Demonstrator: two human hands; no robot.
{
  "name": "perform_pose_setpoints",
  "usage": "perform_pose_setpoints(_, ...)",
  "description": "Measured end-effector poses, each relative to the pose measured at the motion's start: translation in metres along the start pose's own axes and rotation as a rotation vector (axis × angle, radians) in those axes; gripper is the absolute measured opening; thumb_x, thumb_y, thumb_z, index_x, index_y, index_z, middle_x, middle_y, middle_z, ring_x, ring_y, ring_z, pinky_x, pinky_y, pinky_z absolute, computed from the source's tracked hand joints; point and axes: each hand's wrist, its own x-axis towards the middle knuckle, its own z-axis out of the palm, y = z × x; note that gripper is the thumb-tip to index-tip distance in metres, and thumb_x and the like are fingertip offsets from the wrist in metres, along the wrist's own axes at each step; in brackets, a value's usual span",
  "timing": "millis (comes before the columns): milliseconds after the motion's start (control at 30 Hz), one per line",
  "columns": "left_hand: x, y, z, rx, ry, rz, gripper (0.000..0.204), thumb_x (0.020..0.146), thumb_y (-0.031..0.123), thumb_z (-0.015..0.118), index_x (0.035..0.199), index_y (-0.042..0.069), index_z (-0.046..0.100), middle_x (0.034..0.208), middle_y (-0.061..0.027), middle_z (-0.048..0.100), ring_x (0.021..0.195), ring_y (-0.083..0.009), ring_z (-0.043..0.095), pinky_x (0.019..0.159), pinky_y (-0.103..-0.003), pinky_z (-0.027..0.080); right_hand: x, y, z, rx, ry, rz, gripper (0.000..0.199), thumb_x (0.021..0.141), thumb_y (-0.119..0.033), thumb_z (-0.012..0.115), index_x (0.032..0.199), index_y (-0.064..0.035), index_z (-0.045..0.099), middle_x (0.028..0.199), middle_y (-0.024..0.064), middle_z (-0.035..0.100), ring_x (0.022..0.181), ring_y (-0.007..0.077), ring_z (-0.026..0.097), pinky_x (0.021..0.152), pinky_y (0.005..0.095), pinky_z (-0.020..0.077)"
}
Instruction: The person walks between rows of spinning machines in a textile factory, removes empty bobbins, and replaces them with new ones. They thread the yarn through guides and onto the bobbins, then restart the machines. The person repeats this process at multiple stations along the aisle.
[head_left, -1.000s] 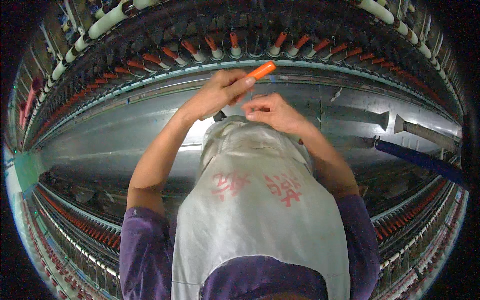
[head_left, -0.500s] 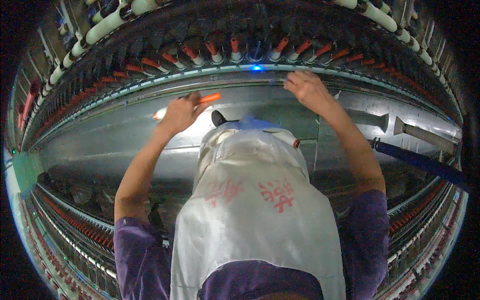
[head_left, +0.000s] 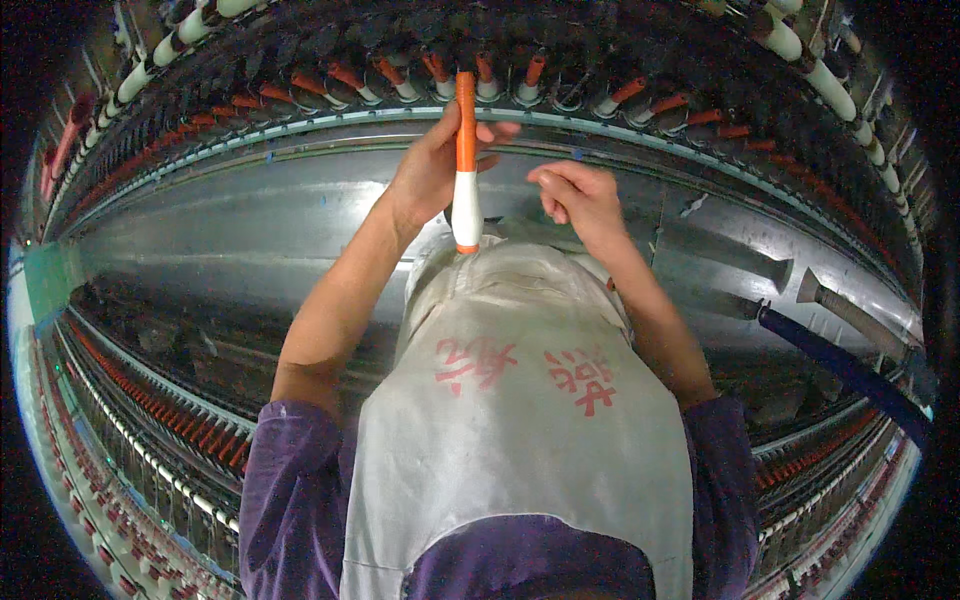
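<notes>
Along the top of the view runs a long spinning frame, its grey metal panel curving from edge to edge, with a row of orange-topped bobbins standing above the panel. Further rows of orange bobbins line another frame low on the left. A dark blue hose crosses the panel to the right. Below the panel hangs the person's white apron with red marks, over purple sleeves.

Just beneath the bobbin row, the left hand is closed around 1 bobbin, orange along its upper length and wound white at its lower part. Its long axis stands nearly upright, the orange end pointing up toward the row and the white end down toward the apron.

The right hand is just right of that bobbin, apart from it, its fingers curled together with the tips pinched; whether it holds a thread cannot be told.
</notes>
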Motion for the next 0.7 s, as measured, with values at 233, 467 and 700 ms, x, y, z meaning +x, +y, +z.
perform_pose_setpoints(233,0.016,-0.021,0.012,-0.255,-0.277,-0.097,0.054,0.096,0.045,0.035,0.109,-0.001,0.059,0.130,-0.0163,0.048,0.113,-0.0270,0.052,0.100,-0.040,0.039,0.020,-0.035,0.034,-0.649,-0.055,-0.203,0.028,0.087,-0.029,0.061,0.094,-0.0020,0.064,0.066,0.0097,0.060,0.057,0.0193,0.056,0.053,0.0323,0.0434)
perform_pose_setpoints(467,0.018,-0.033,0.019,-0.240,-0.244,-0.234,0.050,0.097,0.041,0.039,0.122,-0.001,0.048,0.126,-0.0194,0.051,0.114,-0.0284,0.052,0.102,-0.040,0.038,0.000,-0.027,0.028,-0.846,0.006,-0.412,0.017,0.088,-0.016,0.052,0.095,-0.0028,0.060,0.085,0.0186,0.061,0.073,0.0371,0.060,0.062,0.0453,0.0454)
perform_pose_setpoints(700,0.018,-0.038,0.034,0.192,-0.073,-0.224,0.042,0.093,0.039,0.051,0.107,0.000,0.056,0.080,-0.0061,0.062,0.067,-0.0146,0.059,0.062,-0.026,0.050,0.018,-0.018,-0.011,-1.219,0.422,-0.756,0.013,0.075,-0.004,0.056,0.087,-0.0077,0.058,0.079,0.0097,0.059,0.067,0.0302,0.060,0.052,0.0383,0.0465)
